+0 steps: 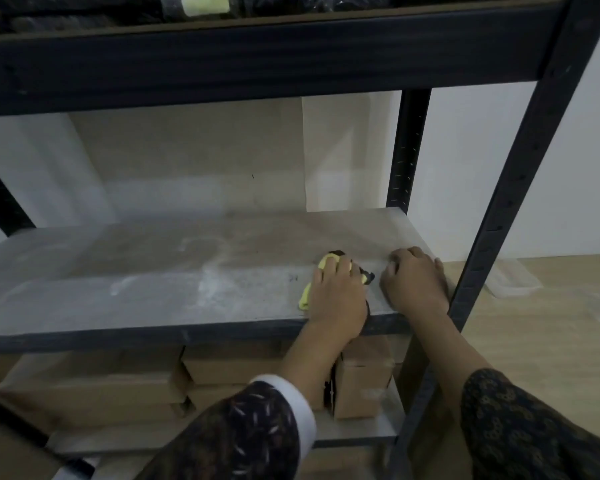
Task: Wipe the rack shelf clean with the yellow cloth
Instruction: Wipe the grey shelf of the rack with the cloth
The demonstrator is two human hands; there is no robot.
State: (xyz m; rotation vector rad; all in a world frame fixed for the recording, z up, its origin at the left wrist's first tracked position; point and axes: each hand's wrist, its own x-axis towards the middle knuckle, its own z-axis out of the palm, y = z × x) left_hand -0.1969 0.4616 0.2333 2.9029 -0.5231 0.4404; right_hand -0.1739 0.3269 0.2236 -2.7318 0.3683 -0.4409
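The grey rack shelf point(153, 271) is dusty, with pale smears across its middle. A bunched yellow cloth point(305, 299) with dark patches lies on the shelf's right part. My left hand point(336, 292) sits on top of it, fingers curled over the cloth and pressing it onto the board. Only the cloth's edges show, at the fingertips and to the left of the palm. My right hand point(413, 282) rests on the shelf just right of the cloth, close to the front right post, fingers loosely bent and holding nothing.
The black front right post point(499, 220) stands right beside my right hand. The upper shelf beam point(257, 60) hangs low overhead. Cardboard boxes point(229, 368) fill the shelf below. A clear plastic tray point(513, 278) lies on the wooden floor to the right.
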